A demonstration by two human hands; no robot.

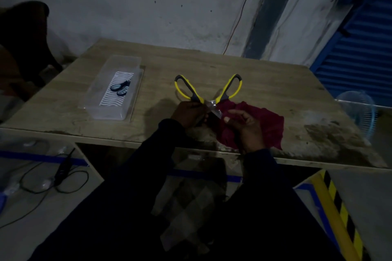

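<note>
Scissors (209, 103) with red cloth (267, 127); clear tray (125, 63) with small dark tool (120, 89)

Yellow-handled scissors (209, 91) lie spread open against a crumpled maroon cloth (265, 125)

Both forearms reach fwd, hands close together. L hand (188, 113) fingers curled round scissors (225, 93) nr the pivot; R hand (246, 127) seems to pinch cloth (267, 125), thumb showing
</note>
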